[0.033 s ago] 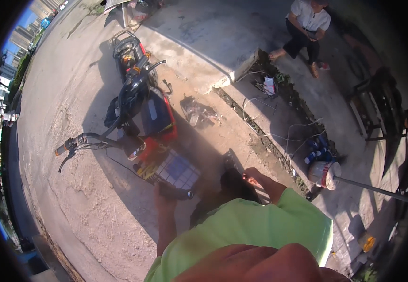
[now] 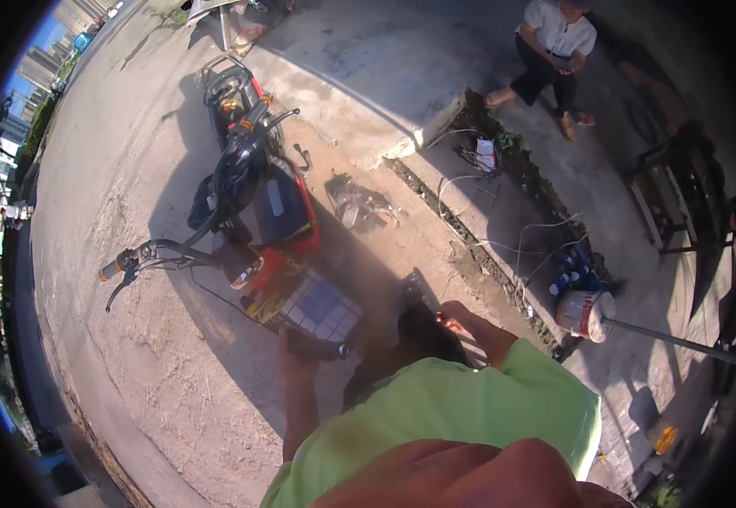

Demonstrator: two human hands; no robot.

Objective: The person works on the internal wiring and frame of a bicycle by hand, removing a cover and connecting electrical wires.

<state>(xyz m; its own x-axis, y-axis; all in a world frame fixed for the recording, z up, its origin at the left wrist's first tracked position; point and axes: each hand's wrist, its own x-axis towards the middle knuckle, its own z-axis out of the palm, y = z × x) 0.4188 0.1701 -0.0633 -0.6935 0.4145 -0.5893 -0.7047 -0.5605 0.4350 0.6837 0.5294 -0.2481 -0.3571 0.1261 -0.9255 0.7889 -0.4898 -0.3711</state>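
Observation:
My left hand [image 2: 298, 359] is closed around the near end of a dark, roughly cylindrical object [image 2: 324, 346] whose kind I cannot make out. That object lies against the near edge of a pale panel with grid lines [image 2: 321, 305], bluish in the middle. Beside the panel are yellow items [image 2: 265, 307], too blurred to name. The panel adjoins a red and black motorbike [image 2: 287, 207] with wide handlebars. My right hand [image 2: 467, 322] is beside my dark-clothed leg, its fingers curled in; what they hold, if anything, is hidden. Light slats [image 2: 472, 349] show just below it.
A concrete slab edge [image 2: 415, 140] runs to the right of the motorbike. Loose pale wires [image 2: 516, 227], blue bottles [image 2: 575, 269] and a white bucket [image 2: 584, 315] with a rod line the right. A seated person [image 2: 554, 42] is at the far right. Clear plastic litter [image 2: 359, 203] lies on the ground.

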